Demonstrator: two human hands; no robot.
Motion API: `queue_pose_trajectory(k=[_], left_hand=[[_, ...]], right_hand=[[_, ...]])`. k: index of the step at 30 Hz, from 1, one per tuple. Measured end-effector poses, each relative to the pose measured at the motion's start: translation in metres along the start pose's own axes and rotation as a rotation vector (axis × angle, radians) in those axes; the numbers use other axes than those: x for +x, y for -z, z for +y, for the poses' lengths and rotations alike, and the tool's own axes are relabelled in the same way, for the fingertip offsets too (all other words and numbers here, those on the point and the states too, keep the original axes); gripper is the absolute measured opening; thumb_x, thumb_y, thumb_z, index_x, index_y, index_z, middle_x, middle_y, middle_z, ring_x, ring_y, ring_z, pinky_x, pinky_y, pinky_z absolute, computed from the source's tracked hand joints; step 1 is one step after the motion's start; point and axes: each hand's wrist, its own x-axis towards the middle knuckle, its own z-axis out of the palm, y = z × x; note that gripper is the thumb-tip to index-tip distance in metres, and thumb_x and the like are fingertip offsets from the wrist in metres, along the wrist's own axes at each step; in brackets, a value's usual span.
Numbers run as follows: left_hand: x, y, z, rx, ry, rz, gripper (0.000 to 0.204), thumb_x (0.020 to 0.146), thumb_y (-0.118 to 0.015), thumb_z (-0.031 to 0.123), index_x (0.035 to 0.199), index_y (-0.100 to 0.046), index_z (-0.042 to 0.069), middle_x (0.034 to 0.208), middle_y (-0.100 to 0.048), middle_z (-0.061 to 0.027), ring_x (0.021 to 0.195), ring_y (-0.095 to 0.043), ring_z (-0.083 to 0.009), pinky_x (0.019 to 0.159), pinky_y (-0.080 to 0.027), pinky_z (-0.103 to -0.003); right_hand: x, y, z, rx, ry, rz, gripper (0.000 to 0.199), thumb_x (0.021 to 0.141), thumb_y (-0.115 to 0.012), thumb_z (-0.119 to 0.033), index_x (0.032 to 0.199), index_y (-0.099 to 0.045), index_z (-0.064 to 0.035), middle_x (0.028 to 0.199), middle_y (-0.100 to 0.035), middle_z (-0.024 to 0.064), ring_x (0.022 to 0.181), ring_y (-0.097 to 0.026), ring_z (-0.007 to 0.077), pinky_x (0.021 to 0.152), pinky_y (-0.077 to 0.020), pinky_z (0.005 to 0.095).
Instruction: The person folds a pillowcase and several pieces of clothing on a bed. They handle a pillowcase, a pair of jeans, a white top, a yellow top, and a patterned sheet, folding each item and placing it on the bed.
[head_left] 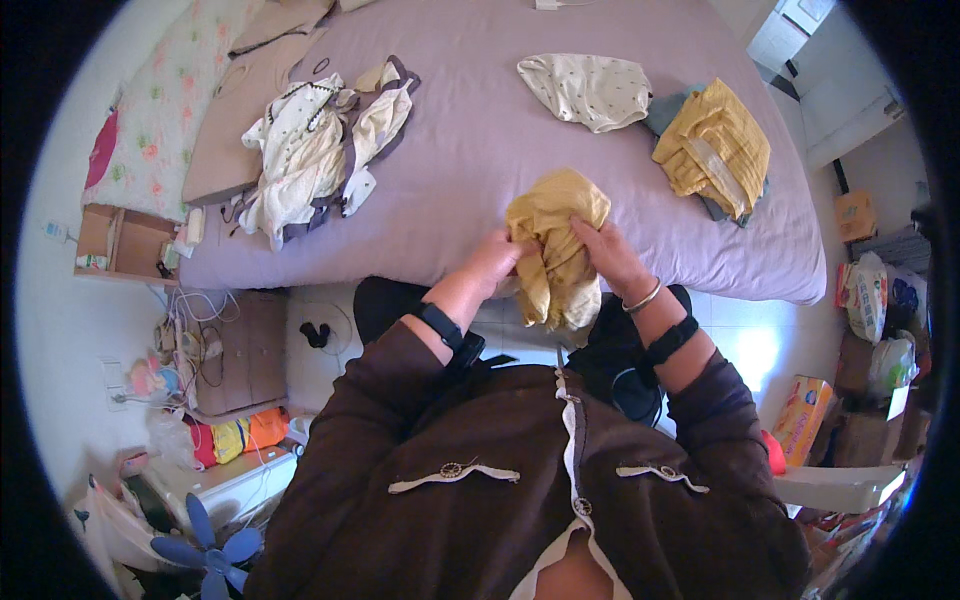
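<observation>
A crumpled mustard-yellow garment [560, 225] hangs between my two hands at the bed's near edge, its lower part dangling over my lap. My left hand [497, 258] is closed on its left side, the fingertips partly hidden in the fabric. On the other side my right hand [608, 252] pinches the cloth with the thumb on top. Farther right on the bed lies a folded yellow garment [715, 145] on top of blue-grey cloth [668, 108]. A cream patterned garment [588, 90] lies flat beyond my hands.
A loose heap of white and dark clothes [305, 150] covers part of the bed [450, 150] at left. Below it stand a brown bedside cabinet [245, 350] with cables and a blue fan [212, 550]. Bags [868, 300] and boxes crowd the right side.
</observation>
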Motion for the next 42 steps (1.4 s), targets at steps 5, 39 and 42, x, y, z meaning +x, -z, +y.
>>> queue_pose_trajectory(k=[5,39,42], left_hand=[[-0.034,0.042,0.046,-0.676,-0.179,-0.149,0.046,0.101,-0.055,0.033,0.136,-0.051,0.003,0.135,-0.057,-0.0160,0.125,-0.056,-0.0307,0.109,-0.043,-0.047],[-0.141,0.073,0.150,-0.178,-0.601,-0.021,0.079,0.075,-0.079,0.015,0.144,-0.043,-0.002,0.141,-0.053,-0.0144,0.130,-0.052,-0.0302,0.113,-0.038,-0.044],[-0.144,0.080,0.157,-0.111,-0.629,-0.034,0.072,0.079,-0.074,0.012,0.143,-0.045,-0.002,0.138,-0.056,-0.0135,0.128,-0.054,-0.0283,0.113,-0.038,-0.042]], right_hand=[[0.004,0.036,-0.047,0.285,-0.004,0.166,0.048,0.103,-0.052,-0.039,0.126,-0.060,0.0015,0.118,-0.067,0.0084,0.102,-0.065,0.0179,0.091,-0.0522,0.0313],[-0.005,0.073,-0.165,0.221,0.466,0.334,0.030,0.102,-0.050,-0.024,0.116,-0.066,-0.0031,0.103,-0.069,0.0031,0.090,-0.065,0.0111,0.075,-0.0535,0.0255],[-0.012,0.085,-0.175,0.184,0.425,0.375,0.029,0.101,-0.051,-0.025,0.117,-0.066,-0.0048,0.101,-0.069,0.0014,0.087,-0.065,0.0097,0.072,-0.0528,0.0240]])
